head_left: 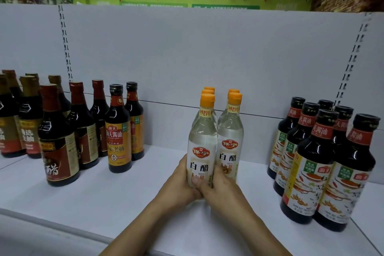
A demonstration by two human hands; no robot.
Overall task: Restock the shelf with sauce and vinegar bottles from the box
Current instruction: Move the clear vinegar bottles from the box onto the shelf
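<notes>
Several clear white-vinegar bottles with orange caps stand in two rows on the white shelf (128, 197). The front left vinegar bottle (202, 143) is gripped at its base by both hands. My left hand (182, 183) wraps round its left side, thumb across the label. My right hand (220, 185) curls round its right side, between it and the front right vinegar bottle (230, 141). The box is out of view.
Dark vinegar and soy sauce bottles (118, 131) stand in a group at the left. A cluster of dark soy sauce bottles (324, 164) stands at the right, near the shelf's front edge. Bare shelf lies either side of the white-vinegar rows. The grey back panel (207, 58) rises behind.
</notes>
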